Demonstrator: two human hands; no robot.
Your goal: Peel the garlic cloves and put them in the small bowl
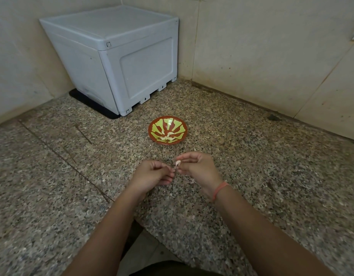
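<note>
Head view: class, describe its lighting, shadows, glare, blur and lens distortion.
Head view: light is soft and even, shadows on the counter faint; head view: a small glare spot inside the small bowl; head view: lines on the wall lean and bow from the wide lens; head view: the garlic clove is slightly blurred.

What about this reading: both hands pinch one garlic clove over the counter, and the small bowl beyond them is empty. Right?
No: the head view shows the small bowl holding peeled cloves, not empty. The left hand and right hand do pinch one garlic clove over the counter.
</note>
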